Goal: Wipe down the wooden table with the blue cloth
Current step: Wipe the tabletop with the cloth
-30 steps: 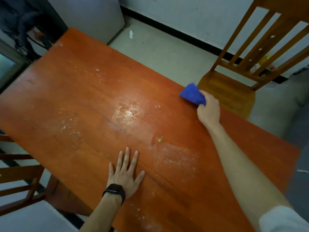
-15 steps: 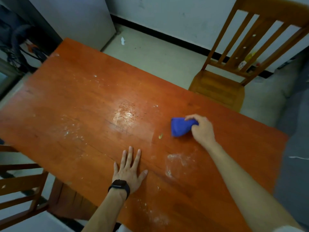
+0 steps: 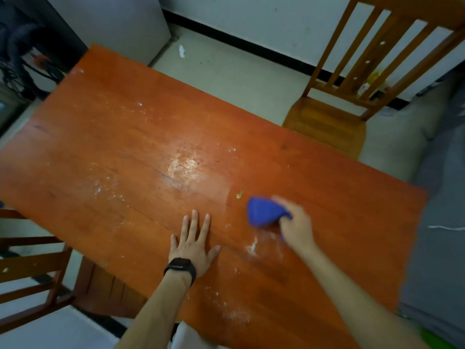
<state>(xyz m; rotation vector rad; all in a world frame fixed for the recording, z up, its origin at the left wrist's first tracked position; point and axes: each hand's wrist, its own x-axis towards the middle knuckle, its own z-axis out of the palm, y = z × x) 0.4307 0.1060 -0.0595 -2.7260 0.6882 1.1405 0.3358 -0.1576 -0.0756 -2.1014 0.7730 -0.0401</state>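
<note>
Since 1 s ago your R hand [image 3: 297, 227] has dragged the cloth [image 3: 263, 211] from the far edge of the table [image 3: 113, 147], by the chair [image 3: 327, 122], to lower centre-right of frame, near your L hand [image 3: 193, 244], which stays flat, fingers spread. Dust patch [image 3: 251, 248] is smaller. R hand is motion-blurred; looks clamped on cloth, fingers indistinct. Cloth: blue, bunched wad on the wood, back end hidden under hand

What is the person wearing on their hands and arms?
The left hand has a black watch with a dark band on its wrist. The right hand wears nothing that shows, though it is blurred. No gloves, and both forearms are bare as far as the picture reaches.
</note>
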